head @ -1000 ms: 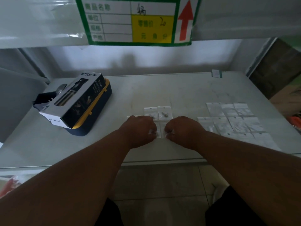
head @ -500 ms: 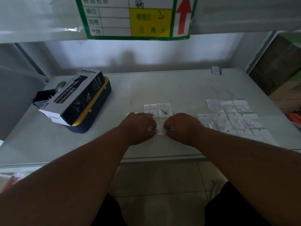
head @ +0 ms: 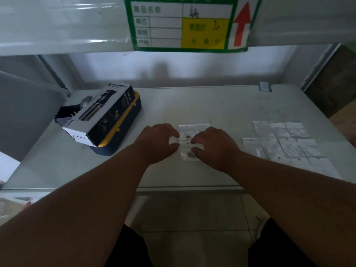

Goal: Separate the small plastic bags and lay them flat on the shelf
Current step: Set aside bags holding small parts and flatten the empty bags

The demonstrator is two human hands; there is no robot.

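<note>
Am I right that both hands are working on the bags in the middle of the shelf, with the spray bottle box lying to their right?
Not quite: in the head view the spray bottle box lies to the left of both hands, which do work on the bags mid-shelf.
</note>
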